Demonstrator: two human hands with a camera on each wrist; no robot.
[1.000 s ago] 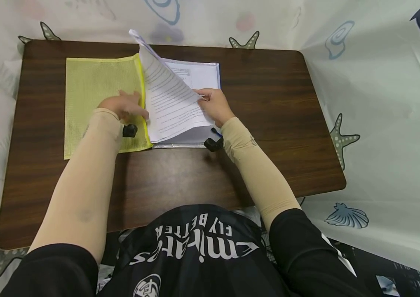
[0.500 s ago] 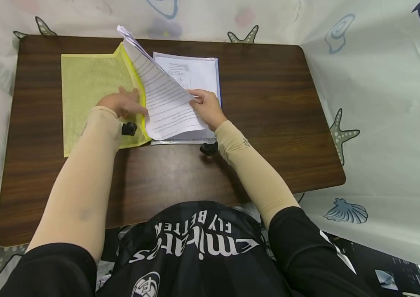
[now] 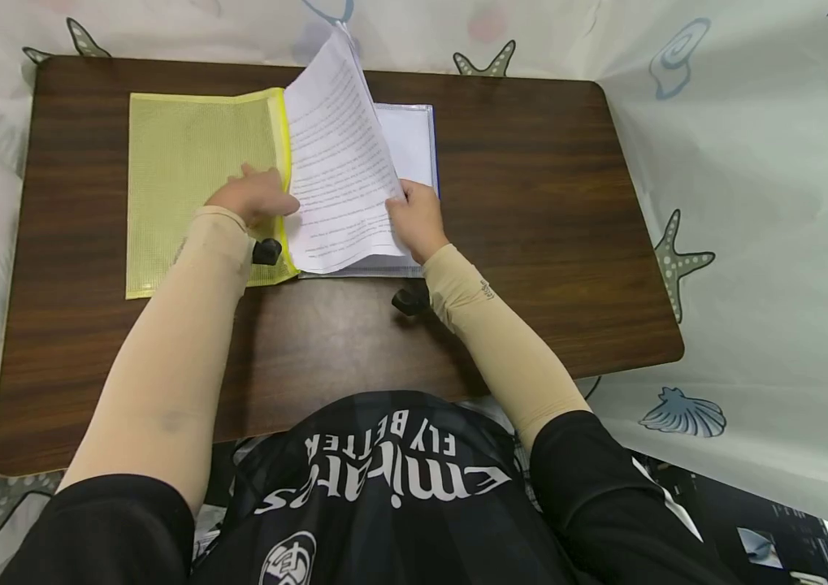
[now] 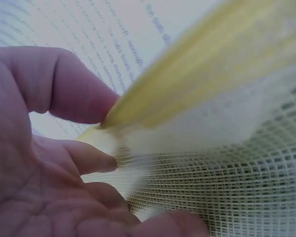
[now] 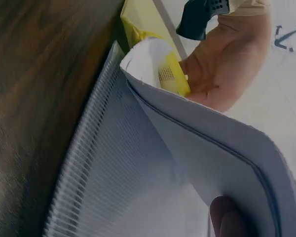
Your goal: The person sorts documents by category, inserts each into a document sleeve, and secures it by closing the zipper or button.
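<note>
Two hands leafing through a clear-pocket folder on the desk [image 3: 531, 203].
The right hand [image 3: 417, 218] pinches the lifted printed pages [image 3: 340, 162] at their right edge, raised off the folder [image 3: 414, 146]; the left hand [image 3: 256, 197] grips the yellow mesh pouch [image 3: 194, 179] at its right edge (thumb over the border), beside the pages.

The person's black shirt [image 3: 384, 487] bears white lettering, upside down in the head view, reading "Emirates" with "FLY BETTER" beside it, and a round crest below. The lifted printed sheet [image 3: 336, 162] carries lines of text too small to read. A small logo on the right arm sleeve [image 3: 485, 289] is illegible.
</note>
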